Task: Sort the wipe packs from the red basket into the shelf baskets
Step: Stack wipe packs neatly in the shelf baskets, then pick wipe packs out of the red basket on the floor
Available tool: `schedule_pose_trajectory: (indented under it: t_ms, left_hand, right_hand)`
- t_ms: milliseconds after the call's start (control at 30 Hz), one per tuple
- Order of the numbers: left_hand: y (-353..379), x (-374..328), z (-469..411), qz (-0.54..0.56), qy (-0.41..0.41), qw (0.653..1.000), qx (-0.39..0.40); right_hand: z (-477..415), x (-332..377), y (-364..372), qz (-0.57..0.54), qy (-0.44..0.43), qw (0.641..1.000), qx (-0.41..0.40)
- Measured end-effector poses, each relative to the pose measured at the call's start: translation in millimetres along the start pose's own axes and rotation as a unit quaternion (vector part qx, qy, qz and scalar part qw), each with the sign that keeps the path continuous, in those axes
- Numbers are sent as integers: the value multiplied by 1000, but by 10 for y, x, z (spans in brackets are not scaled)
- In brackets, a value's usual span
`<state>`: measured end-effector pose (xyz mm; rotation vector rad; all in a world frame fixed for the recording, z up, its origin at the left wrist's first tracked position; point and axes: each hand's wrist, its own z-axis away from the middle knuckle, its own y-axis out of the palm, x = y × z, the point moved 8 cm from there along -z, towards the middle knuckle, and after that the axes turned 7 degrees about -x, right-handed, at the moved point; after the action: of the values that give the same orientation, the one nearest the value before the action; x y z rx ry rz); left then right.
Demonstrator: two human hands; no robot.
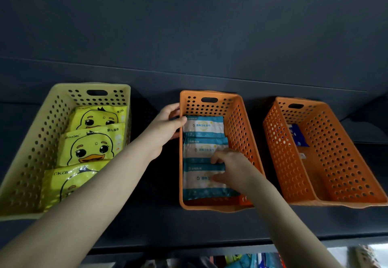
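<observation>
Three teal-and-white wipe packs lie in a row inside the mid orange basket (241, 125), overlapping front to back: near teal pack (199, 185), mid teal pack (199, 149), far teal pack (203, 126). R hand (231, 167) is down in that basket, w/ fingers curled at the near teal pack's far edge and thumb on its face, so it pinches that pack; the hand is a bit blurred. L hand (168, 122) grips the basket's left wall near the far corner, fingers outside and thumb hooked over the rim, tip touching the far teal pack. Just left, apart from it, sits a yellow basket (42, 137) w/ three duck packs (90, 148) overlapped the same way. To the right, a 2nd basket, the right orange basket (340, 158), holds a blue pack (297, 136) near its far end. All three baskets stand on a dark shelf (159, 221). Below its front edge: colourful items (241, 262), too blurred to tell.
</observation>
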<state>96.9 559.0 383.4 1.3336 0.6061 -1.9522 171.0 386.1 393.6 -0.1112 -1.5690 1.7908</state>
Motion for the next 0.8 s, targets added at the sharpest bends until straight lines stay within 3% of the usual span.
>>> schedule_pose_trajectory:
  t_ms: [133,233,333,433,633,800]
  left_hand:
    - [-18,13,34,-9,0,1000,-1]
    - [-58,-69,96,-86,31,996,-23]
    - [-119,-219,273,-203,106,972,-56]
    - [-129,-328,632,-282,182,941,-30]
    - [-253,-184,1705,-351,324,878,-10]
    - [-439,471,2678,-369,348,861,32]
  right_hand:
    - [-31,-33,36,-8,-14,1000,5]
    - [2,-38,-72,-46,2,999,-15]
    - [102,48,-352,-67,-16,995,-77]
    - [339,110,-684,-41,-32,983,-178]
    - [1370,128,-764,-44,-30,942,-332]
    - [2596,68,-82,-71,24,928,-366]
